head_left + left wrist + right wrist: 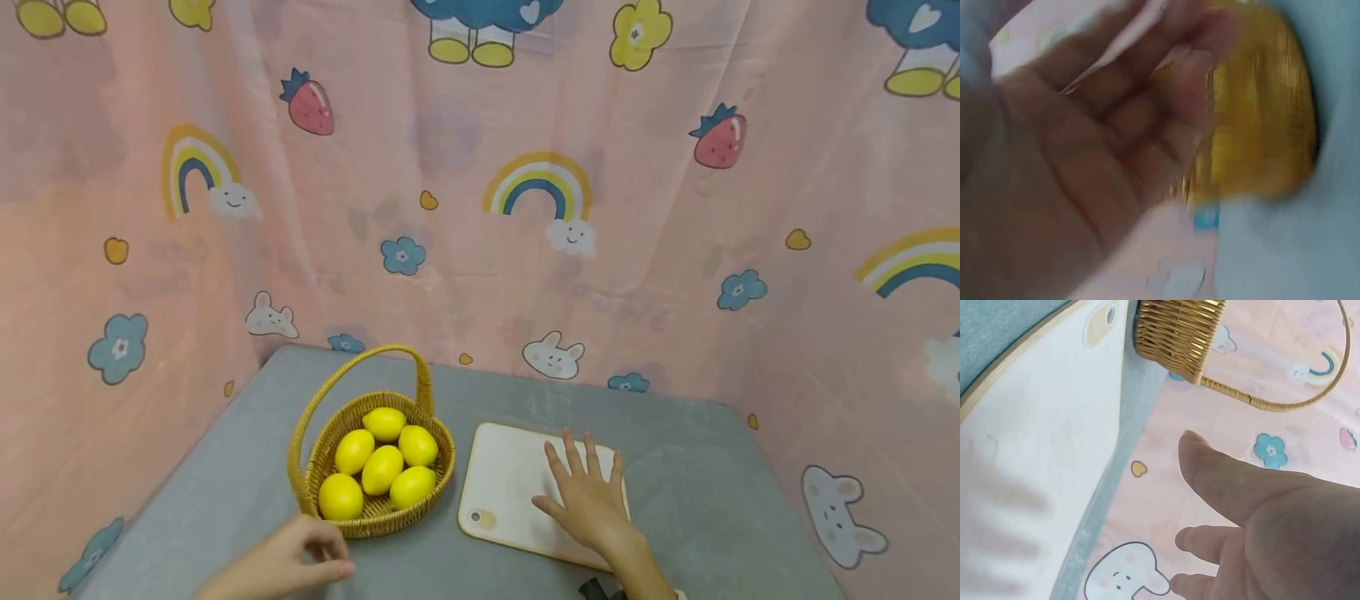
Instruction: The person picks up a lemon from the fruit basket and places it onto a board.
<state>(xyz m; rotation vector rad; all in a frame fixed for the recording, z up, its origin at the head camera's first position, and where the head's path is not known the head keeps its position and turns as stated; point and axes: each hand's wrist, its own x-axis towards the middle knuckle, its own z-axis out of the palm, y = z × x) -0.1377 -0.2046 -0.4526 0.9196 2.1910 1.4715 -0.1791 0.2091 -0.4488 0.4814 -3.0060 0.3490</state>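
A wicker basket (390, 525) with a tall arched handle (322, 398) holds several yellow lemons (382, 470). Just in front of the basket's near left side is my left hand (288, 557), its fingers loosely curled with nothing in them; the left wrist view is blurred. My right hand (588, 504) is spread over the white cutting board (506, 475), fingers apart and straight. In the right wrist view a gap shows between that hand (1285, 531) and the board (1041, 444), which carries the fingers' shadow.
The grey table (690, 483) runs back to a pink printed curtain (465, 292) that hangs behind it and along both sides. At the near edge, beside my right wrist, lies a small black object (592, 588), partly out of view.
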